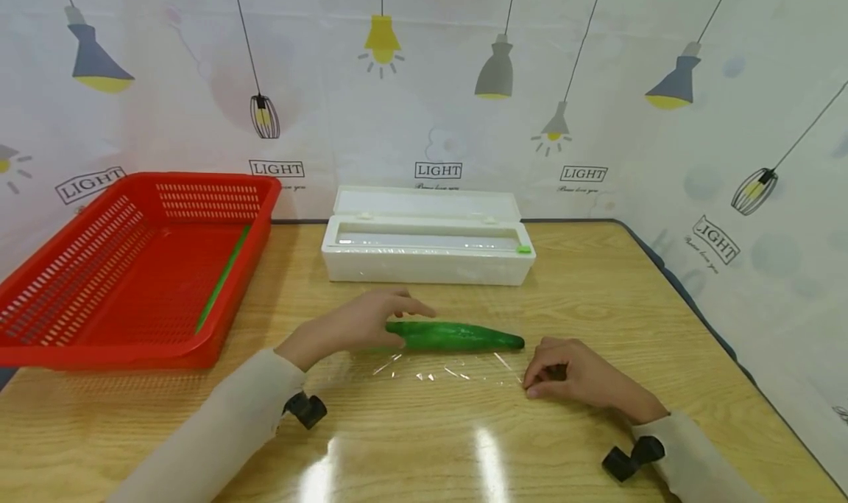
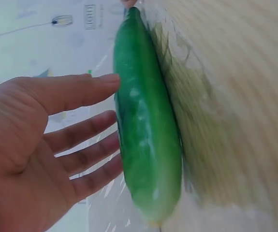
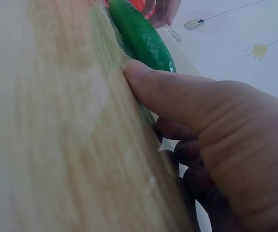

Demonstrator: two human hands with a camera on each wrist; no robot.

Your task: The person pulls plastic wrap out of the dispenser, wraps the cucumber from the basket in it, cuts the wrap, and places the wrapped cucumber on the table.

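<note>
A green cucumber lies on a sheet of clear cling film on the table. My left hand is at the cucumber's left end, its fingers spread and relaxed. In the left wrist view the left thumb and fingertips reach the cucumber's side without curling round it. Beyond the cucumber's dark right tip, my right hand pinches the near right edge of the film between thumb and curled fingers. Behind the cucumber stands a white cling film dispenser, lid raised, with a green slider at its right.
On the left stands a red plastic basket with perforated sides and a thin green strip inside it. A printed curtain with lamp pictures hangs behind the wooden table and along its right side.
</note>
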